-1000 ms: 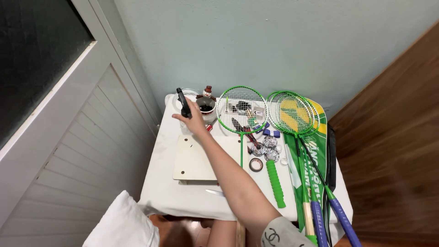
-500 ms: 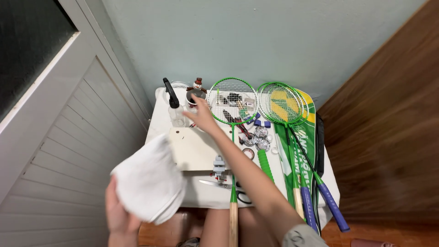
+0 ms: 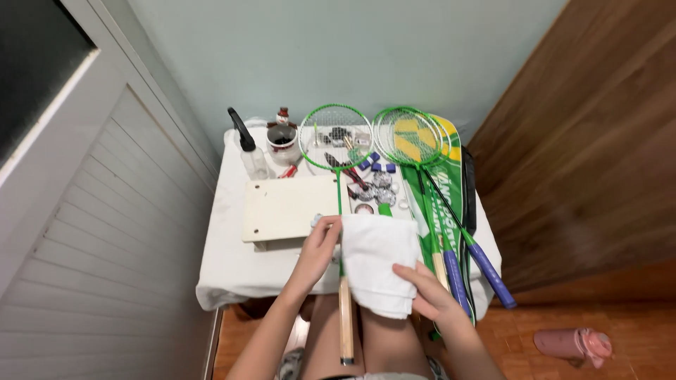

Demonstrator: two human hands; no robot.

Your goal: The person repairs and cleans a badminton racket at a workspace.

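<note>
My left hand (image 3: 318,250) grips the upper left edge of a white folded towel (image 3: 374,259). My right hand (image 3: 431,297) holds the towel's lower right corner. The towel hangs over the front edge of the table, partly covering the shaft of a green badminton racket (image 3: 336,138) whose wooden handle (image 3: 345,318) sticks out over my lap. A cream rectangular board (image 3: 285,207) lies just behind my left hand.
The small table has a white cloth (image 3: 232,267). At its back stand a clear spray bottle with a black trigger (image 3: 248,149) and a small jar (image 3: 283,144). More green rackets with blue grips (image 3: 415,141) and small loose parts (image 3: 377,179) lie on the right. A pink bottle (image 3: 572,343) lies on the floor.
My right hand left the spray bottle at the back of the table and came down to the towel. My left hand brought the towel over the racket shaft.
</note>
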